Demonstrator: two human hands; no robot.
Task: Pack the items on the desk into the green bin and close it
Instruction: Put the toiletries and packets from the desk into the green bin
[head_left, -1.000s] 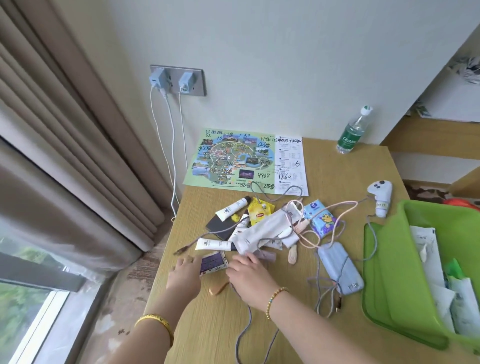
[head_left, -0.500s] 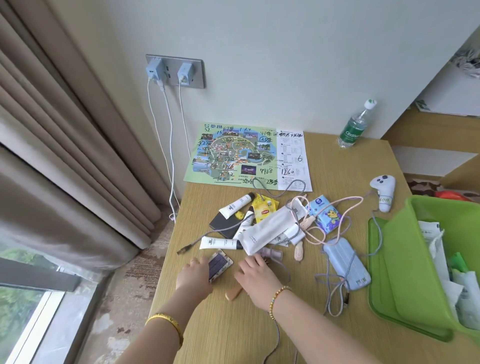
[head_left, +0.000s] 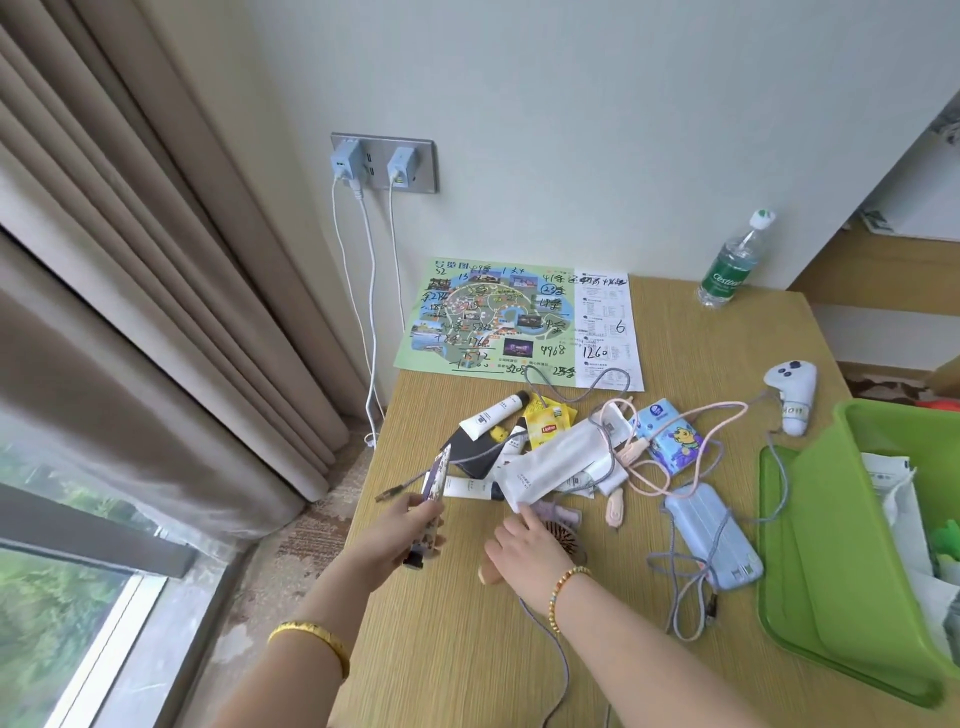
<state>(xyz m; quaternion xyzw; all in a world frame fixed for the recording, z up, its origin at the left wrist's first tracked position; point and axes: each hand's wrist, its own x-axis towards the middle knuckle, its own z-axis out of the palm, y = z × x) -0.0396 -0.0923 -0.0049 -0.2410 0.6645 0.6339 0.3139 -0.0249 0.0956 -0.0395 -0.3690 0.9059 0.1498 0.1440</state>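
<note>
Progress stands at an early stage, judged from how the items lie. Green bin (head_left: 852, 545) sits at the right edge of the desk (head_left: 467, 649), open, with its lid lying flat on the desk beside its near wall. White papers and a small green object already lie inside the bin.

Left hand (head_left: 400, 535) grips a small patterned tube (head_left: 434, 480), lifted clear of the desk with its flat end tilted upward. Right hand (head_left: 524, 545) rests palm down on the desk, fingers relaxed and extended toward a white pouch (head_left: 550, 467); it holds nothing. A round brush and a tan handle lie partly hidden beneath this hand.

Items remaining on the desk:
- white cream tubes (head_left: 493, 415) and a yellow tea packet (head_left: 548, 423) in the central pile;
- tissue pack (head_left: 670, 436), touching the pink cable (head_left: 691, 431);
- blue power bank (head_left: 714, 535) with its grey cable tangled round it;
- white controller (head_left: 792, 389), near the bin's far corner;
- printed map (head_left: 514, 322) at the wall;
- water bottle (head_left: 732, 265), well apart from the pile.

Nearly all the packing remains, and the closing step is not yet due. The tangled cables will likely drag neighbouring items when lifted.
</note>
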